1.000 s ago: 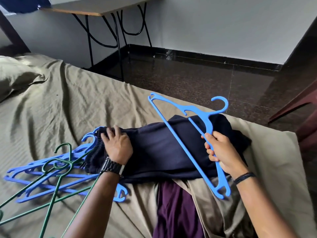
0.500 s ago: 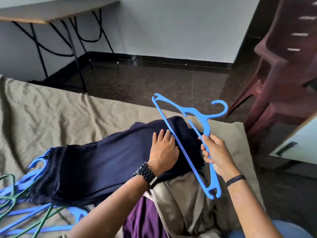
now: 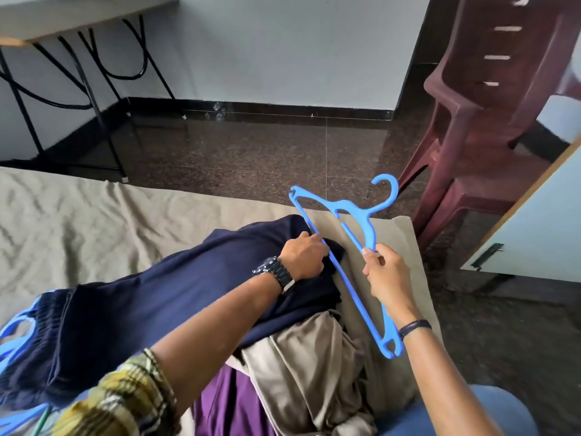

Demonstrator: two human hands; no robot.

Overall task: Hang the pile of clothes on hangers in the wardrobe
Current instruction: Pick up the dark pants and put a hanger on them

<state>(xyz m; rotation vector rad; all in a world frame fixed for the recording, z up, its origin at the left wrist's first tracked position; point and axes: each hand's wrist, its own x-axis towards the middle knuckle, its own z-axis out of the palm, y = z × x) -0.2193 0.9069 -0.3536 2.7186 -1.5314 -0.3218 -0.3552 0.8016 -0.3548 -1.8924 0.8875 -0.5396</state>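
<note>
A folded navy garment (image 3: 151,297) lies across the bed, on top of a beige garment (image 3: 308,366) and a purple one (image 3: 229,404). My left hand (image 3: 303,256) grips the navy garment's far right end, right at the lower bar of a blue plastic hanger (image 3: 352,247). My right hand (image 3: 385,275) holds that hanger by its inner bar, tilted above the bed's corner with the hook pointing up and right. More blue hangers (image 3: 12,335) poke out from under the navy garment at the left edge.
The bed (image 3: 94,221) has an olive-beige sheet. A desk with black metal legs (image 3: 91,86) stands at the back left on the dark floor. A maroon plastic chair (image 3: 490,127) and a white wardrobe door (image 3: 534,228) are at the right.
My left hand slid along the navy garment from its left end to its right end and now grips it beside the hanger. The view swung to the right.
</note>
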